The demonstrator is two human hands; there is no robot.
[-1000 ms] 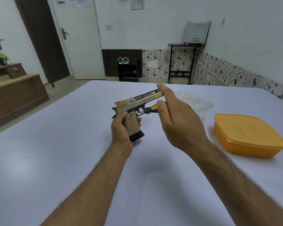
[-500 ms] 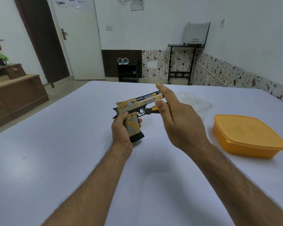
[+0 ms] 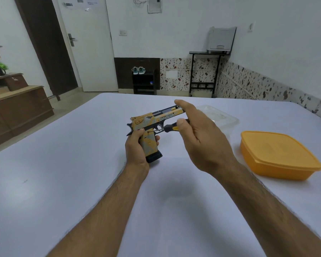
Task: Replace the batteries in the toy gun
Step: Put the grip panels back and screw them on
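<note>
Gripping the toy gun (image 3: 152, 123) by its handle, left hand (image 3: 137, 145) has fingers wrapped round the grip, butt end resting on the table (image 3: 82, 173) near its middle, barrel pointing away toward the far right. Gun is yellow-and-grey with a black magazine base, held upright. Right hand (image 3: 202, 138) pinches the screwdriver (image 3: 170, 127) handle between thumb and fingers, index finger stretched out over the slide. Screwdriver handle is black and yellow; its thin metal shaft runs left, tip at the frame just above the grip, by the trigger guard. Can't tell if the tip is seated in a screw. Orange lidded container (image 3: 278, 154) sits toward the right edge of the table, well apart from the gun. Clear plastic container (image 3: 219, 115) lies behind the right hand, nearer the far edge.
</note>
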